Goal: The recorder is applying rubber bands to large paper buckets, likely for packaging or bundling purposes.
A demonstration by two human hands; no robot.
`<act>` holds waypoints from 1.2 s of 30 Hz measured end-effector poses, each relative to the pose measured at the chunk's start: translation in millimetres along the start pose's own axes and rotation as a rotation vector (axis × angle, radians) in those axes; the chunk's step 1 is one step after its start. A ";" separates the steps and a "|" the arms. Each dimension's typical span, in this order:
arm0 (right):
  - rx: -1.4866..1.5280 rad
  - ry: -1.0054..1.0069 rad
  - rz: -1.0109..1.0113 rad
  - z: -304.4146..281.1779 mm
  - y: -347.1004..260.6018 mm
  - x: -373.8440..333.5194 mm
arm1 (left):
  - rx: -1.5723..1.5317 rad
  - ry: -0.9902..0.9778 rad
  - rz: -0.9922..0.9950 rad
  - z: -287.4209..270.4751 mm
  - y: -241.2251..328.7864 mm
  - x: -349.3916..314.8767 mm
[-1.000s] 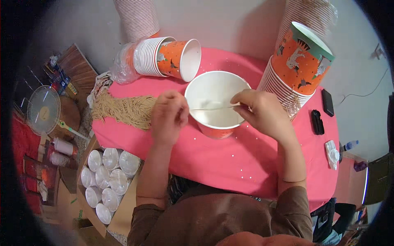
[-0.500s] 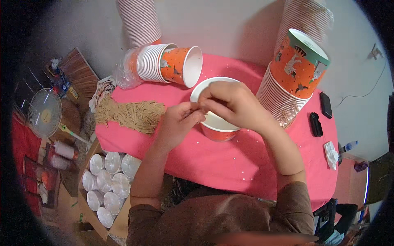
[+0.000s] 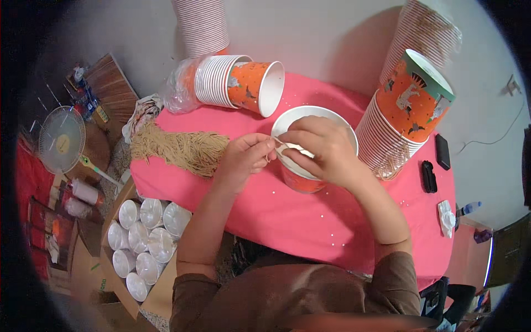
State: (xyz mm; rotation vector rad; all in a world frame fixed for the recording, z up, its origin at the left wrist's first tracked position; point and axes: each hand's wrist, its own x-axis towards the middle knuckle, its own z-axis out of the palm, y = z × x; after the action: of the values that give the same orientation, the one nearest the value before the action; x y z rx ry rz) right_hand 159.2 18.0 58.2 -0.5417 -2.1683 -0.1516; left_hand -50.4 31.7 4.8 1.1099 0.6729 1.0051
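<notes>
Cord [image 3: 279, 141] is pinched in the left hand [image 3: 248, 157], at the left rim of the bucket [image 3: 303, 182]; the right hand [image 3: 321, 148] curls beside — its grip I cannot tell. Loose fingertips could let this thin strand slip inside.

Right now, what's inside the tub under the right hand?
Inside the tub, white inner wall shows at the far side. The right hand covers much of the opening, hiding most of the bottom, so I can't tell whether anything lies there.
</notes>
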 end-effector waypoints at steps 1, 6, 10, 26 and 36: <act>-0.002 -0.001 0.002 1.4 -0.4 0.4 | -0.001 -0.002 -0.002 0.8 0.0 0.1; -0.064 -0.059 -0.010 2.9 2.3 -3.8 | 0.042 0.001 -0.017 9.2 3.6 -0.8; -0.084 -0.059 0.021 -10.2 4.3 -2.3 | -0.015 -0.151 -0.049 7.6 13.3 -7.4; -0.026 -0.098 0.080 -1.8 -1.2 -2.5 | -0.070 -0.100 0.090 13.3 -15.8 -10.8; 0.188 -0.170 0.254 1.3 2.8 -4.6 | 0.135 0.081 0.315 23.9 -27.1 -6.7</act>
State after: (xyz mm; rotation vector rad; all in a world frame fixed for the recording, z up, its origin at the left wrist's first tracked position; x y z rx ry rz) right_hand 161.9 19.4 53.6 -0.7355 -2.2247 0.2423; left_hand -24.4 13.0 -13.0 1.3260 0.6506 1.2934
